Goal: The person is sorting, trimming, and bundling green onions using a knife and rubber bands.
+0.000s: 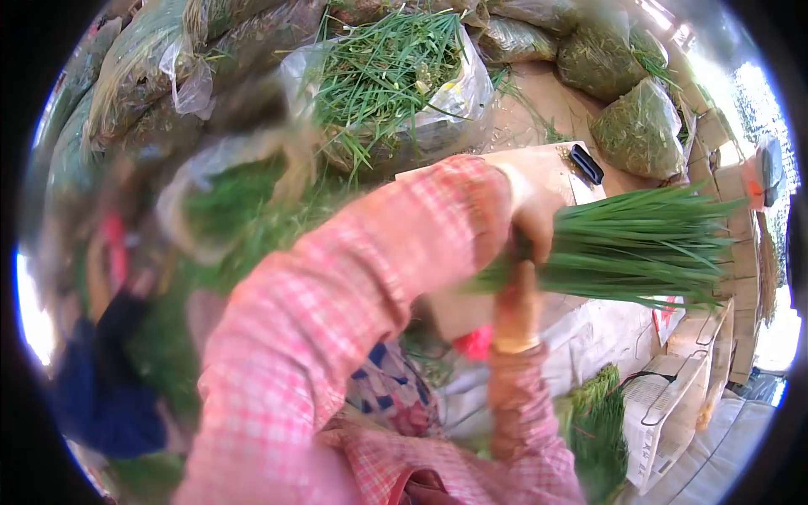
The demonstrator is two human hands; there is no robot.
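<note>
A large bunch of green chives (pixel 648 240) lies sideways over a light board (pixel 497 160), its leaf tips pointing right. My left hand (pixel 536 215), reaching across in a pink checked sleeve, is closed on the bunch near its left end. From below, my right hand (pixel 518 295) is closed around that same end; its fingers are partly hidden and blurred. Beyond the bunch, a small black object (pixel 587 164) sits on the board.
An open plastic bag (pixel 475 84) heaped with loose green leaves stands ahead. Filled bags (pixel 635 126) line the back. A white crate (pixel 665 421) stands lower right beside more chives (pixel 599 429). Another person in dark clothes (pixel 109 387) is at the left, blurred.
</note>
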